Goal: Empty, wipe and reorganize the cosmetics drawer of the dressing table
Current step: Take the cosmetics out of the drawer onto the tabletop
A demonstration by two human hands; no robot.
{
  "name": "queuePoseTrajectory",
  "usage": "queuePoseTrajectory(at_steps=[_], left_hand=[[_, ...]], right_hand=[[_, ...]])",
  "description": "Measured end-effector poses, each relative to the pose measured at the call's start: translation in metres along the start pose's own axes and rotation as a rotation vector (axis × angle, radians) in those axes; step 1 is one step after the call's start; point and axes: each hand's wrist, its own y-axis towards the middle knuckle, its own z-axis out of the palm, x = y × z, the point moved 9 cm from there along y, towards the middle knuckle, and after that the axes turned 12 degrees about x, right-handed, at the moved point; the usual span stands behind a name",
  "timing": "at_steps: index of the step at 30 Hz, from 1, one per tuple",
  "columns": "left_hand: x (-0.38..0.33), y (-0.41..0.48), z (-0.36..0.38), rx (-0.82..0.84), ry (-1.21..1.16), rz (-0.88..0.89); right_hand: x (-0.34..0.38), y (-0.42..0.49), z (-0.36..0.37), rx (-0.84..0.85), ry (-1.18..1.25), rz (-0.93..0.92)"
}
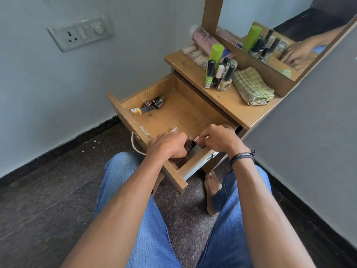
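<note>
Head view showed the open drawer, nearly emptied, pulled out toward the person's knees. Both hands worked its near corner: left hand curled over unseen items, right hand pinching a small pinkish-capped cosmetic, presumably for lifting onto the tabletop. Contents beneath were hidden.

Wooden dressing table top carrying upright nail polish bottles, a folded green checked cloth (beside them), and a pink tube.
</note>
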Motion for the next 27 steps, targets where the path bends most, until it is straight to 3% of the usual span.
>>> queuePoseTrajectory(at_steps=[3,11,16,20,27], left_hand=[[0.000,0.001,0.001,0.023,-0.007,0.010],[0.008,0.009,-0.005,0.014,-0.091,-0.013],[0.017,0.011,-0.020,-0.066,-0.311,0.026],[0.029,0.009,-0.035,-0.232,-0.443,0.032],[0.024,-0.005,-0.066,-0.504,-0.675,0.232]], right_hand=[[0.011,0.001,0.012,0.121,-0.097,-0.014],[0.031,-0.011,0.017,0.133,0.018,-0.114],[0.037,-0.015,0.015,0.043,0.138,-0.152],[0.032,-0.018,0.009,-0.008,0.258,-0.130],[0.008,-0.044,-0.050,-0.335,0.437,-0.174]])
